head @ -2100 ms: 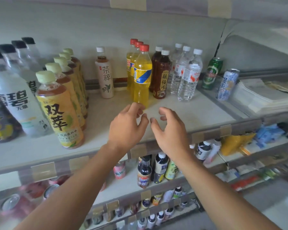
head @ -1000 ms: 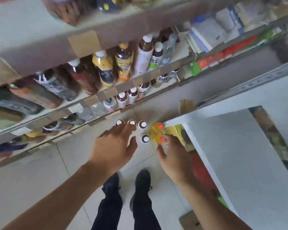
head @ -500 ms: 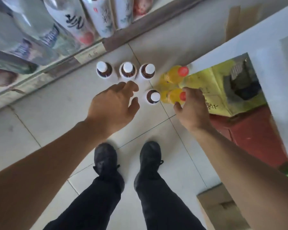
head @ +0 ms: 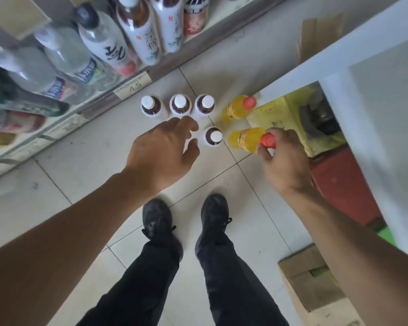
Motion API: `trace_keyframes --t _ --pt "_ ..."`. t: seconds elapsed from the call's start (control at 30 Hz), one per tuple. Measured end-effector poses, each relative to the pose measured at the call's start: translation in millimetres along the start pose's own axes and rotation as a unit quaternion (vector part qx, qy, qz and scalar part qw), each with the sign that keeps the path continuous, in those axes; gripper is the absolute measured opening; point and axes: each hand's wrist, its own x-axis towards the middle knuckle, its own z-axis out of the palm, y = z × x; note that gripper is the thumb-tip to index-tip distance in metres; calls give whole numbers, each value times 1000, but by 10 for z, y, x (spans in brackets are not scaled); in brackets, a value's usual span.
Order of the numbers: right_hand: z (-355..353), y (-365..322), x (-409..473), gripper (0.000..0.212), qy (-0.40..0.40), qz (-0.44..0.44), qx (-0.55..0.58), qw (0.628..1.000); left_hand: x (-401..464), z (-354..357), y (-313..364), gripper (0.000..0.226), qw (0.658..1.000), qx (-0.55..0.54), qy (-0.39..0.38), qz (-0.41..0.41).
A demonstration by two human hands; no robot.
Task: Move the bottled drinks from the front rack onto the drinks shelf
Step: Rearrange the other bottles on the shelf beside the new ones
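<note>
Several bottles stand on the tiled floor. Three white-capped brown tea bottles (head: 180, 105) form a row, and a fourth tea bottle (head: 213, 136) stands in front of them. Two yellow drinks with red caps stand to the right. My right hand (head: 284, 158) pinches the red cap of the nearer yellow bottle (head: 249, 139), which leans toward me. The farther yellow bottle (head: 238, 108) stands free. My left hand (head: 161, 150) hovers with fingers spread just left of the fourth tea bottle and holds nothing.
The drinks shelf's lowest level (head: 99, 90) runs along the upper left, packed with bottles. A white counter (head: 375, 95) rises on the right over yellow and red boxes. A cardboard box (head: 316, 285) lies at the lower right. My feet (head: 186, 222) stand just behind the bottles.
My view dropped from the upper shelf to the floor. Both hands came down to the bottles, and my right hand closed on the nearer yellow bottle's cap, tilting it.
</note>
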Motion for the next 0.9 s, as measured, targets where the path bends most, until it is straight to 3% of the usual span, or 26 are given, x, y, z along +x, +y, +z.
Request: trace_keyframes --t 0.3,0.5,0.67,0.77,0.9 --pt "-1682 -1040 -694 34 83 -45 101 990 -459 -1386 707 28 1000 -18 17 11" --pt "-3122 -1996 -938 44 76 -136 122 980 -804 -2747 1321 25 998 -33 40 31" --pt "-4235 -2750 -1097 46 109 -235 121 958 -959 -3713 1816 58 996 -53 37 67" --pt "-4802 -3181 -1204 49 119 -284 120 944 -1016 -4239 2051 80 990 -118 16 73" --pt "-5510 -3700 -1398 53 135 -326 141 925 -1125 -4904 2278 81 975 -208 2 82"
